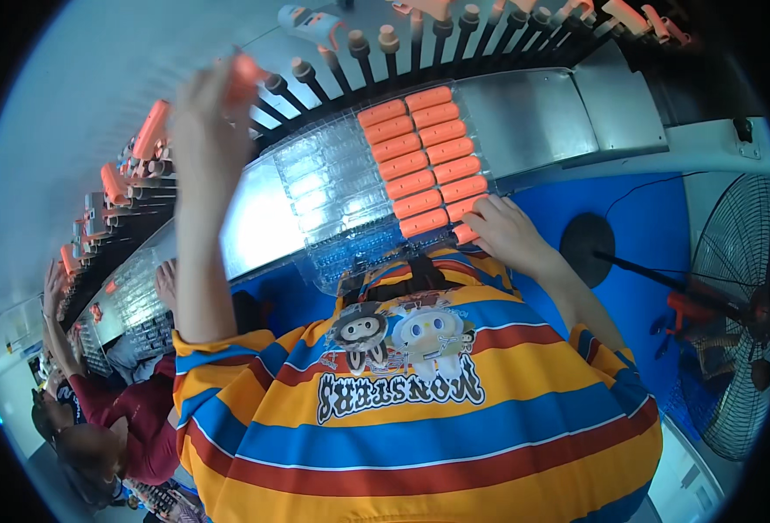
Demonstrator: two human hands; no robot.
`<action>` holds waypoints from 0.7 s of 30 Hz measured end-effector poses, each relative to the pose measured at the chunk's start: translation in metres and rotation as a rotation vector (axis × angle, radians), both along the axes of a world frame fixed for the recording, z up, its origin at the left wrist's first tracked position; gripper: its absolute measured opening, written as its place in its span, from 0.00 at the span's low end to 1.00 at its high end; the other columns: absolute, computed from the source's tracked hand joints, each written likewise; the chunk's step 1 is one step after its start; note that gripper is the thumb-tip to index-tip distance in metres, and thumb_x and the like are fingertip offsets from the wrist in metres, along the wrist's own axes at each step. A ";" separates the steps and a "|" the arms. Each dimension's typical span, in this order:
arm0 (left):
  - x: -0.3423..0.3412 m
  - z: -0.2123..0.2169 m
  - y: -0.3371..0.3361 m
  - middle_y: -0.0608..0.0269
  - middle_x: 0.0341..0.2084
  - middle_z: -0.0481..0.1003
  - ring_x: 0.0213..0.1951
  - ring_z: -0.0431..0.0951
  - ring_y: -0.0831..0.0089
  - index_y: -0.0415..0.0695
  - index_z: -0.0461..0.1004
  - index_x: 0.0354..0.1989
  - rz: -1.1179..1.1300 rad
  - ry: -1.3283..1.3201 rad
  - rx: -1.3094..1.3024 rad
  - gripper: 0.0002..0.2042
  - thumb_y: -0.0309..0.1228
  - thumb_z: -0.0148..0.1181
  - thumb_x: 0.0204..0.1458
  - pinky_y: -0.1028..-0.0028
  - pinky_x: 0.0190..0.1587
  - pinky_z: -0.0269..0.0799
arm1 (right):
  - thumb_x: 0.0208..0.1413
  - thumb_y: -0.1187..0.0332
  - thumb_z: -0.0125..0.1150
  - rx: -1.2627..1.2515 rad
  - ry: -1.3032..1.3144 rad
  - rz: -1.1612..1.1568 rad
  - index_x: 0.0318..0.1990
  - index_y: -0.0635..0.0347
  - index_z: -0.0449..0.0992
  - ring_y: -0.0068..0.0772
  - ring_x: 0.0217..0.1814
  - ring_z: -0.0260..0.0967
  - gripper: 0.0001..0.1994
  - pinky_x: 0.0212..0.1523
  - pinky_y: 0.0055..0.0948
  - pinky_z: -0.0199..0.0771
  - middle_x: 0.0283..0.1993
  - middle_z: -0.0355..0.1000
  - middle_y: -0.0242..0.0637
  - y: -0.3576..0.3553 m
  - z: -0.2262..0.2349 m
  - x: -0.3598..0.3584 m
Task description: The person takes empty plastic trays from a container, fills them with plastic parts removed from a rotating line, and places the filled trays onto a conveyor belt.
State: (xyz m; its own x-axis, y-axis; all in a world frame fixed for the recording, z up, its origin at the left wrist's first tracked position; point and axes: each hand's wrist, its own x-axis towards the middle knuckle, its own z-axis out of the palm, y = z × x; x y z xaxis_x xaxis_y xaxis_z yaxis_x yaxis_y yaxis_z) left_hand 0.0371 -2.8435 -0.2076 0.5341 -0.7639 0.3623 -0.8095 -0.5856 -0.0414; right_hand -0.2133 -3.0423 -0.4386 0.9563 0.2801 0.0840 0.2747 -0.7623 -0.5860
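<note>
Orange cap (pixel 465 234), short cylinder, sits at near-right corner of clear blister tray (pixel 332 187), just under right hand (pixel 508 231). Fingers curled over it, closed on the piece; thumb hidden, so exact pinch unclear. Cap's long axis runs roughly left-right, same as the filled orange pieces (pixel 424 161) stacked in two columns on tray's right half. It lies at foot of the right column, touching tray edge. R hand is much the nearer one; L is well apart, up and to the left.

Left hand (pixel 215 118) raised to the moving rack of black pegs (pixel 385 48), gripping an orange piece (pixel 245 74) at fingertips (blurred, so can't tell if it's on a peg or free of it). Piece points up-right, along the peg line.

Tray's left half: empty clear pockets. Tray rests on shiny metal bench (pixel 542 109), curved by lens. More orange parts ride the pegs along top and far left.

Beyond: black floor fan (pixel 738 314) at right over blue floor (pixel 646 235). Co-worker in dark red sleeve (pixel 132 405) at lower left, own hand up at same rack.
</note>
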 end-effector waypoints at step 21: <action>-0.143 -0.162 0.027 0.52 0.33 0.67 0.37 0.74 0.54 0.40 0.68 0.39 -0.328 0.669 0.209 0.13 0.30 0.60 0.47 0.62 0.35 0.72 | 0.44 0.68 0.66 -0.067 -0.025 -0.223 0.48 0.61 0.71 0.41 0.50 0.64 0.21 0.51 0.37 0.64 0.44 0.68 0.39 -0.005 0.056 -0.010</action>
State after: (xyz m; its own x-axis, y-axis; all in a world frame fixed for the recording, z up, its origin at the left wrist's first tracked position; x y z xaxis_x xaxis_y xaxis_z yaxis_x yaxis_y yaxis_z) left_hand -0.1062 -2.8166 -0.3693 0.3230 -0.9378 -0.1271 -0.8321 -0.3454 0.4339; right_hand -0.2229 -3.0473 -0.3830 0.9930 0.0674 0.0971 0.1088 -0.8426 -0.5275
